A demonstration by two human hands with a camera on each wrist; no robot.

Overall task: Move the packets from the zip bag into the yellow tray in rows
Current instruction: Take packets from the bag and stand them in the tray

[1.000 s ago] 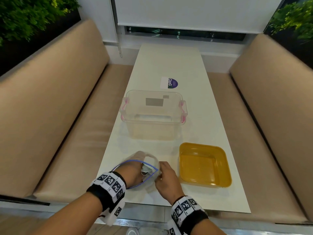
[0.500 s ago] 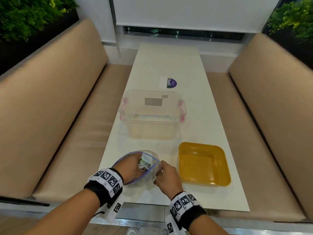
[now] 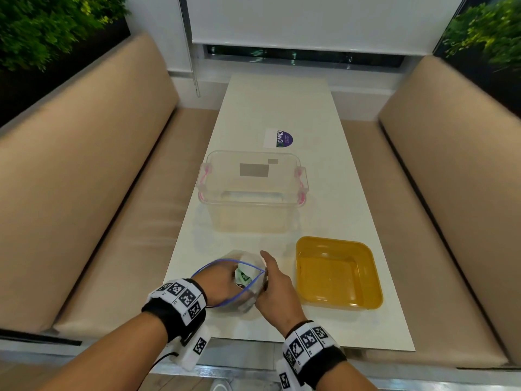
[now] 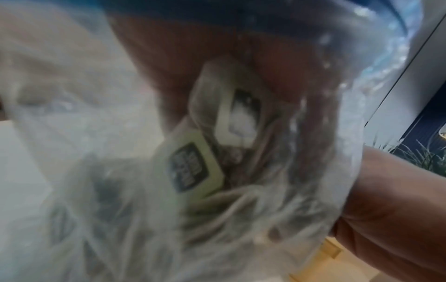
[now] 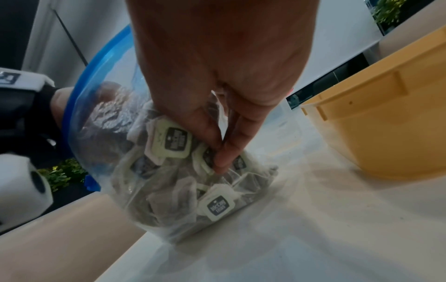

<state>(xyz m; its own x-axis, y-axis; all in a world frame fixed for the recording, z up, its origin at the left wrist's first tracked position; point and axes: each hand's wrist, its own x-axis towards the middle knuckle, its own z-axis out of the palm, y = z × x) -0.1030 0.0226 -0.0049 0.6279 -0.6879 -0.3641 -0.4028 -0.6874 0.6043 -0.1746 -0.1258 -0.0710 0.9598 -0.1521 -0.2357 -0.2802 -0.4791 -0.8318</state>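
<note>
The clear zip bag (image 3: 225, 261) with a blue rim stands at the table's near edge, mouth wide. My left hand (image 3: 235, 277) is inside it, fingers curled round a white and green packet (image 3: 243, 275) at the mouth. In the left wrist view the hand (image 4: 205, 49) shows blurred through the plastic, closed on tagged packets (image 4: 190, 167). My right hand (image 3: 270, 283) grips the bag's right side from outside, index finger raised. Its fingertips (image 5: 218, 154) pinch the bag (image 5: 101, 118) over several packets (image 5: 219, 205). The yellow tray (image 3: 338, 239) lies just right, nothing in it.
A clear lidless box (image 3: 251, 190) with pink clips stands behind the bag. A purple and white sticker (image 3: 279, 138) lies farther back. Tan benches (image 3: 84, 193) run along both sides of the narrow white table (image 3: 324, 136). The tray's wall (image 5: 386, 124) rises close by my right hand.
My left hand has drawn a packet up to the bag's mouth, where its green print now shows. The right hand keeps hold of the bag, its index finger now lifted.
</note>
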